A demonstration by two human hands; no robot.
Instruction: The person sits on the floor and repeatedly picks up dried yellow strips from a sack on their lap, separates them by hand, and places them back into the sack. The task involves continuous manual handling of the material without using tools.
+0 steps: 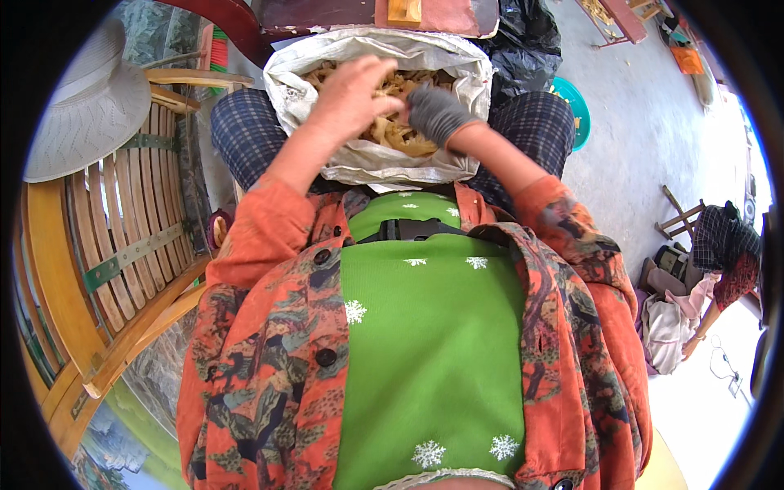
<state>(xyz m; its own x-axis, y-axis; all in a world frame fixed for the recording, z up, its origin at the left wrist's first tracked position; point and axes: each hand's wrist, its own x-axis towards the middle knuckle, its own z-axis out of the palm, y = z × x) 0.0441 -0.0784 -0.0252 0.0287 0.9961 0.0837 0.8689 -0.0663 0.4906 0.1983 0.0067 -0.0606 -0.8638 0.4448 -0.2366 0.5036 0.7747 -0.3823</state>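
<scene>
An open white woven plastic sack stands between my knees, its rim rolled outward. Inside lie many dried, yellow-brown pieces that I cannot name exactly. My left hand, bare and slightly blurred, is over the left part of the sack's mouth with its fingers apart. Close to its fingertips is my right hand, in a grey glove, with curled fingers over the pieces. Whether the right hand holds a piece cannot be made out.
Beyond the sack is a dark red tabletop with a wooden block. A black plastic bag and a teal basin are to the right. At left, a brimmed hat rests by a slatted wooden chair. Another person bends at far right.
</scene>
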